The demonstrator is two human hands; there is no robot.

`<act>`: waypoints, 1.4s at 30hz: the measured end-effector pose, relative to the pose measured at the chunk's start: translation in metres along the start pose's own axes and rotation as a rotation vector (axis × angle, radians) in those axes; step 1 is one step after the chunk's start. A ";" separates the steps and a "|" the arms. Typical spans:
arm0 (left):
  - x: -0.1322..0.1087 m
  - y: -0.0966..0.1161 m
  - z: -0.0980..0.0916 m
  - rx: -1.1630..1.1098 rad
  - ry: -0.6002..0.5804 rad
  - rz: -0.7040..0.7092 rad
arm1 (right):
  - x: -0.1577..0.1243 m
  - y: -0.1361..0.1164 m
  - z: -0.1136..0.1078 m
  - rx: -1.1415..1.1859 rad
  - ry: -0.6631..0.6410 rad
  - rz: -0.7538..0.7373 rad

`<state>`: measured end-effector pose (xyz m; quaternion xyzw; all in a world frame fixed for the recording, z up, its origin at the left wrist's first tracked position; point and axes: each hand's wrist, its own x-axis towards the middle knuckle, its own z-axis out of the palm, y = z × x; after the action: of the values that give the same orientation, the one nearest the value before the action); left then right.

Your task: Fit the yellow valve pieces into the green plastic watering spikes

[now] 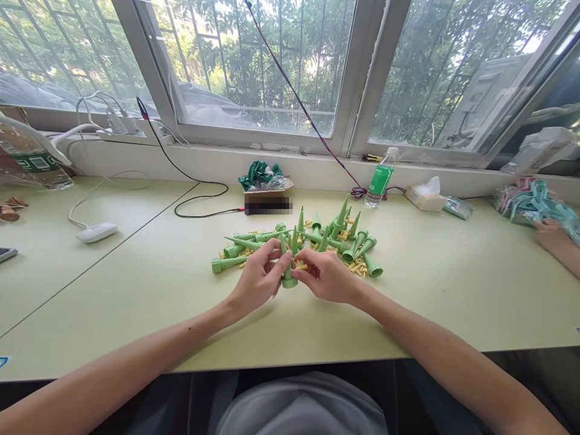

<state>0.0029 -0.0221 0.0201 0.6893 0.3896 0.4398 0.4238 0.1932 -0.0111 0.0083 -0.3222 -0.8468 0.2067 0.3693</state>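
Observation:
Near the middle of the table, my left hand (261, 270) is closed around a green plastic plant watering spike (289, 280). The spike points up and away, its round capped end toward me. My right hand (327, 275) pinches a small yellow plastic valve piece (301, 264) against the side of that spike; whether it sits in the spike is hidden by the fingers. Just beyond both hands spreads a pile of green spikes (343, 225), some upright and some lying. Many small yellow pieces (357, 267) are scattered among them.
Behind the pile are a small carton (269, 184) with green wrapping, a water bottle (381, 178) and a tissue box (425, 197). A white mouse-like device (96, 232) with a cable lies left. At far right, another person's hand (553, 234) touches teal items (539, 202).

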 end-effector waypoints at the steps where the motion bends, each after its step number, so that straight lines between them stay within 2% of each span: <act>1: 0.000 0.000 0.000 0.004 -0.001 0.000 | 0.000 0.000 0.000 -0.003 -0.001 -0.005; 13: 0.002 0.001 -0.001 -0.019 0.015 -0.004 | 0.000 0.008 0.003 -0.070 0.041 0.005; 34: 0.000 0.005 0.000 -0.036 0.013 -0.015 | 0.001 0.006 0.001 -0.113 -0.008 0.009; 42: 0.001 0.005 -0.002 -0.064 -0.020 0.011 | 0.000 0.007 0.001 -0.164 -0.010 -0.016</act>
<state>0.0021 -0.0223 0.0254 0.6819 0.3672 0.4475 0.4471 0.1948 -0.0062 0.0039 -0.3436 -0.8652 0.1355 0.3391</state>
